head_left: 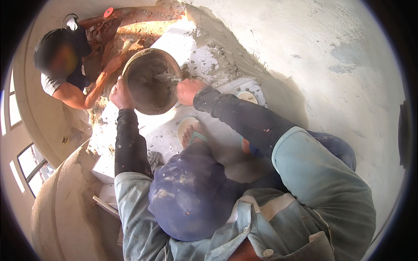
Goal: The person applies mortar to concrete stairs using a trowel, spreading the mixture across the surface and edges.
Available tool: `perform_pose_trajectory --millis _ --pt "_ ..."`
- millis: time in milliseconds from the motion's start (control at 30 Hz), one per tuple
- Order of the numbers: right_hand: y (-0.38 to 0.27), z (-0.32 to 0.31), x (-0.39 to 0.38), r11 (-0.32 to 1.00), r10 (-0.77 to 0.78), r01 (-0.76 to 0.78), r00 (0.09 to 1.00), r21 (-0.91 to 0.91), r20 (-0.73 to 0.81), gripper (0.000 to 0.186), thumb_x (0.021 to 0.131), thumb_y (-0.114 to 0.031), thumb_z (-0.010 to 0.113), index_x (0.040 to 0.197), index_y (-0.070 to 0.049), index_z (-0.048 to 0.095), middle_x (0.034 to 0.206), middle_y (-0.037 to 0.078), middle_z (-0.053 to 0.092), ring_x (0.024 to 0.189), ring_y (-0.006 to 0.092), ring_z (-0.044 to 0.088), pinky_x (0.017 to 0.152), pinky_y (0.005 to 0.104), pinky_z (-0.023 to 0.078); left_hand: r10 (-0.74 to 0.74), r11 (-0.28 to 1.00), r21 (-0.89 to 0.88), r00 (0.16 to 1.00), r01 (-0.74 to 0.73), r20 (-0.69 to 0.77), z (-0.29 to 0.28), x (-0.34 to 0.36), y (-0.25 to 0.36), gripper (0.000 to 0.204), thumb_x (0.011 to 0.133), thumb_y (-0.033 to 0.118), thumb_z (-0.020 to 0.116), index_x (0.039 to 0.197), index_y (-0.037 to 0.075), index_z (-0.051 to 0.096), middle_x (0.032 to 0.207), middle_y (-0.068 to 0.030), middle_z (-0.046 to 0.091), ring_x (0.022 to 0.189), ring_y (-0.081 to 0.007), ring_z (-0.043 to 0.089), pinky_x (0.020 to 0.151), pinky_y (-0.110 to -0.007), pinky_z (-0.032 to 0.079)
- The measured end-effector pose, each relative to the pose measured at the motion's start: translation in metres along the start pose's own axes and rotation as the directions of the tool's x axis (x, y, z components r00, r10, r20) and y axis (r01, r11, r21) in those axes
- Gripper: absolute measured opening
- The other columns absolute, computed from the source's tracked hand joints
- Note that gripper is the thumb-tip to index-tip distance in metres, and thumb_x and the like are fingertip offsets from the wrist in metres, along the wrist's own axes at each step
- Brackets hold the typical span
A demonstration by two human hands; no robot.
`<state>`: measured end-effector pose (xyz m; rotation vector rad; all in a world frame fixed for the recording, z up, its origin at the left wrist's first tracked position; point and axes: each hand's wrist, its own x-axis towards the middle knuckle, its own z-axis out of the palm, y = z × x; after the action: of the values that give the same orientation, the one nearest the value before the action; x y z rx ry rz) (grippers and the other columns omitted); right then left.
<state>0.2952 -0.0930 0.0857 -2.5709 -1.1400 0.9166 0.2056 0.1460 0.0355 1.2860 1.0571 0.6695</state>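
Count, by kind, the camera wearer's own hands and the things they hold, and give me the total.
Hands: 2 (left hand at the rim, right hand on the tool)
Bucket: 1
Trowel: 1
Total: 4

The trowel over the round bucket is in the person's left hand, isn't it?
No, the hand is wrong: the trowel over the round bucket is in the person's right hand, as the head view shows. The left hand holds the bucket's rim.
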Motion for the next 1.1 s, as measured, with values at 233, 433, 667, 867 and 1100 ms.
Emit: perform_pose_trajectory --millis 233,433,667,867,1100 --pt "-0.043 -0.010 0.013 0.940 -0.160 -0.025 0.848 0.339 0.506 0.034 0.088 -0.025 0.055 0.086 0.007 0.066 0.076 0.016 0.068 0.058 0.0271 0.066 0.053 0.0403 0.053 -0.039 0.998 0.056 0.999 0.039 0.001 -0.039 0.016 -0.030 0.032 0.091 0.031 0.071 0.102 0.001 0.068 0.088 -0.0008 0.064 0.076 -0.0083 0.055 0.069 -0.025 0.042" --pt "-0.011 -0.026 -0.029 0.700 -0.021 -0.174 0.964 0.693 0.264 0.036 0.082 -0.030 0.065 0.082 0.005 0.061 0.068 0.011 0.063 0.058 0.0206 0.062 0.055 0.0355 0.050 -0.112 0.985 -0.149 0.985 0.092 -0.134 -0.061 0.011 -0.037 0.034 0.096 0.024 0.063 0.112 -0.006 0.067 0.103 -0.0085 0.069 0.089 -0.0177 0.064 0.083 -0.034 0.052" --pt "-0.013 -0.058 -0.115 0.608 0.044 -0.408 0.874 0.681 0.484 0.028 0.081 -0.023 0.068 0.083 0.003 0.061 0.070 0.009 0.064 0.058 0.0167 0.062 0.058 0.0324 0.050 -0.238 0.967 -0.152 0.933 0.203 -0.270 -0.139 0.004 -0.080 0.043 0.097 0.029 0.063 0.112 -0.011 0.064 0.102 -0.0115 0.068 0.082 -0.0174 0.063 0.073 -0.032 0.052" --pt "0.058 -0.086 -0.189 0.109 0.129 -0.679 0.734 0.726 0.667 0.030 0.088 -0.026 0.065 0.105 -0.001 0.064 0.077 0.004 0.060 0.056 0.0143 0.059 0.046 0.0290 0.046 -0.087 0.939 0.303 0.966 0.161 -0.243 -0.172 -0.046 -0.063 0.040 0.096 0.032 0.061 0.099 -0.009 0.063 0.099 -0.0118 0.066 0.094 -0.0240 0.062 0.087 -0.036 0.048" --pt "0.029 -0.143 -0.220 0.468 0.581 -0.436 0.807 0.769 0.103 0.032 0.085 -0.022 0.062 0.091 0.009 0.057 0.067 0.014 0.059 0.046 0.0226 0.057 0.045 0.0395 0.047 0.118 0.683 0.706 0.982 -0.189 0.148 -0.221 -0.257 0.034 0.037 0.091 0.031 0.064 0.103 -0.004 0.062 0.130 -0.0271 0.054 0.127 -0.0425 0.047 0.107 -0.051 0.035"
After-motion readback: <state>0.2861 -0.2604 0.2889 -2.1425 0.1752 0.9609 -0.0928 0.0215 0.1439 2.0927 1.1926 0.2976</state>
